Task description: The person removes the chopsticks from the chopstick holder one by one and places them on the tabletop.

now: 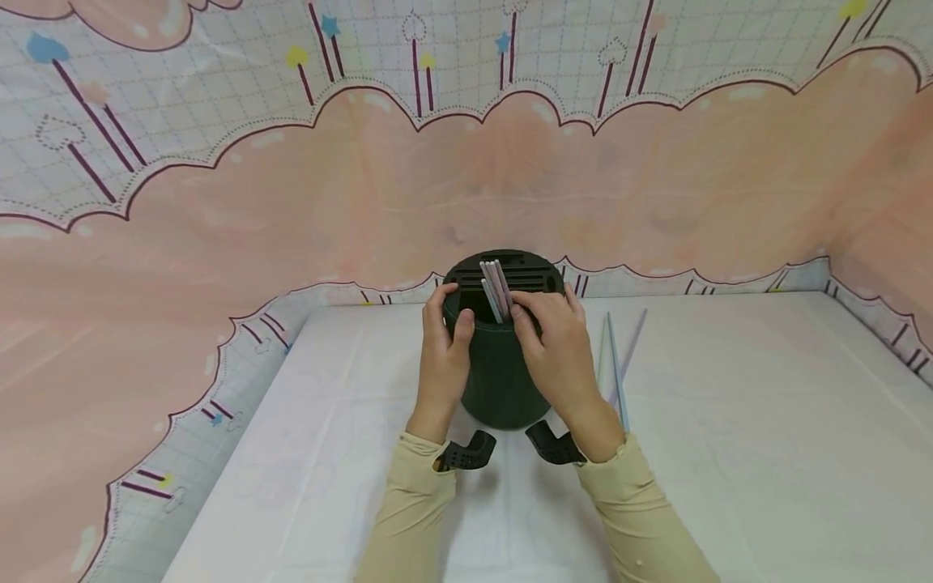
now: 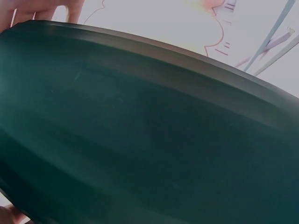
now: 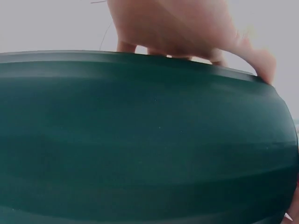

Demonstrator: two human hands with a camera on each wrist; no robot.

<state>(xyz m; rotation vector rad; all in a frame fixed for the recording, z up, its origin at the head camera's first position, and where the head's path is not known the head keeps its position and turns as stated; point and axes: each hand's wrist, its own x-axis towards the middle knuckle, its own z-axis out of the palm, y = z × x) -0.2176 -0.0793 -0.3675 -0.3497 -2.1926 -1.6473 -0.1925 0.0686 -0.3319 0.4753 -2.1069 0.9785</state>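
L hand (image 1: 442,360) clamped onto green pot (image 1: 503,376) at 9 o'clock; R hand (image 1: 560,348), 3 o'clock, curled by sticks (image 1: 499,287), grip unclear; tilting pot risked sticks spilling

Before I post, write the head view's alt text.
A left hand grips a green tub; the right hand is at its rim, beside sticks poking out. Loose sticks lie on a white table at right.
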